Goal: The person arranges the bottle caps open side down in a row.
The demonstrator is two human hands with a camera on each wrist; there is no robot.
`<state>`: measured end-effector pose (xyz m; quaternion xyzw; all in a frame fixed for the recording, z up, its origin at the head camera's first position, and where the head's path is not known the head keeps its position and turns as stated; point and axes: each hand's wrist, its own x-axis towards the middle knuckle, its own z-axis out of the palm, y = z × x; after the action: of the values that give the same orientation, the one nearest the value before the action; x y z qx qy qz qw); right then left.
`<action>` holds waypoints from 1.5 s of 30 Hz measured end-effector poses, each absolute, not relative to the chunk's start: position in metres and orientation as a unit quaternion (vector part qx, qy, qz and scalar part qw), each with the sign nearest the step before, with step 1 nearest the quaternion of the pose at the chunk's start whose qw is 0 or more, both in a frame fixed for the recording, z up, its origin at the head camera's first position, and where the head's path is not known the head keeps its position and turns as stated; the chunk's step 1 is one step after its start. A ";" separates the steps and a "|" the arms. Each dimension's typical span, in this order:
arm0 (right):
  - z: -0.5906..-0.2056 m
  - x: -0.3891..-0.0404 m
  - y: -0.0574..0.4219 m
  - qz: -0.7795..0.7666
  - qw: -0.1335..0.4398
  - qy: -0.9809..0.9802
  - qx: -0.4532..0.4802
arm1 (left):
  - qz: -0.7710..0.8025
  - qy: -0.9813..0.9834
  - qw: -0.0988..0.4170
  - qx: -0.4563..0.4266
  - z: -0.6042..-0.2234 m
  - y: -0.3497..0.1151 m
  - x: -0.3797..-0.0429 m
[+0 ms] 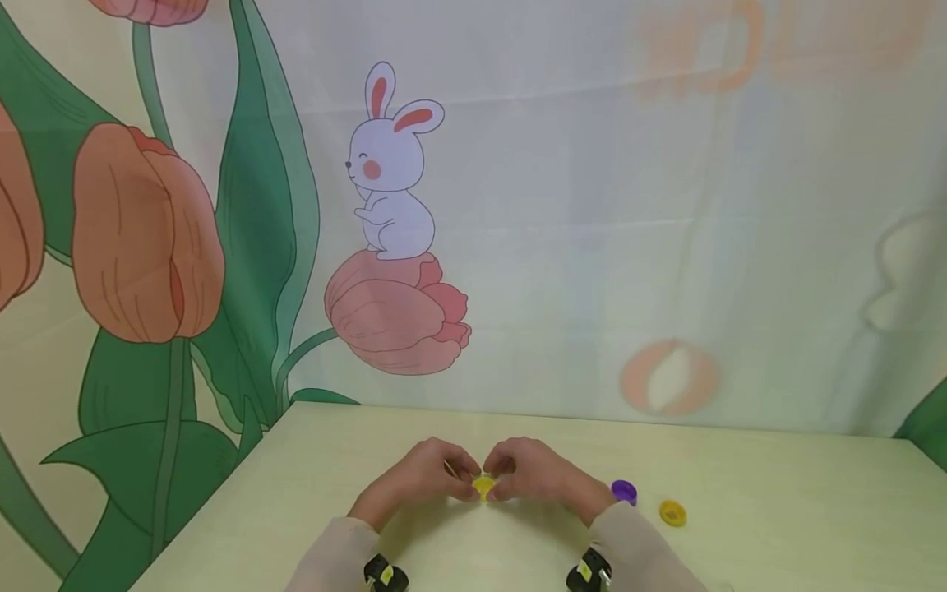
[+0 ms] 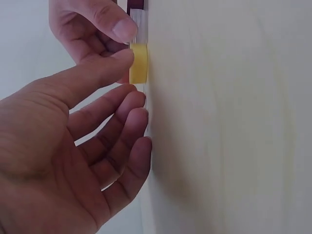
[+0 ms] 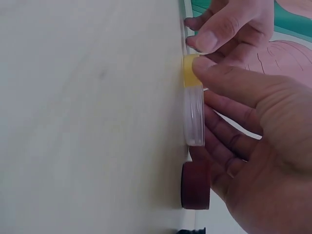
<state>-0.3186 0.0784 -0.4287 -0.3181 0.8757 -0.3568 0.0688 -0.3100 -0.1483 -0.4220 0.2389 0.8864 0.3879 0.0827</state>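
Note:
A small round yellow roll, like a roll of tape (image 1: 483, 487), lies on the table between the two hands. My left hand (image 1: 431, 473) pinches it from the left, with the thumb on its near side and the index finger at its far side. From the right, my right hand (image 1: 531, 475) also pinches it between thumb and bent fingers. Right beside it, under the right hand, sits a clear round piece (image 3: 194, 117), mostly hidden in the head view. The other fingers of both hands curve loosely with their tips close to the tabletop.
To the right, past the right wrist, lie a purple roll (image 1: 624, 492) and another yellow ring (image 1: 672, 513). The pale table (image 1: 355, 448) runs back to a cloth backdrop (image 1: 547, 247) printed with tulips and a rabbit. Each wrist wears a black camera.

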 end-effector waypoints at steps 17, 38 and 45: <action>-0.426 -0.318 0.079 -0.356 0.051 0.879 -0.314 | 0.364 0.896 0.056 0.248 -0.417 -0.139 -0.308; -0.398 -0.298 0.089 -0.397 0.012 0.861 -0.318 | 0.374 0.882 -0.065 0.278 -0.401 -0.145 -0.288; -0.391 -0.288 0.089 -0.411 0.009 0.854 -0.319 | 0.389 0.869 -0.083 0.295 -0.402 -0.148 -0.283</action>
<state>-0.2880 0.0895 -0.3910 -0.3194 0.8537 -0.4112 0.0093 -0.2833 -0.1478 -0.4025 0.2946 0.8689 0.3890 -0.0826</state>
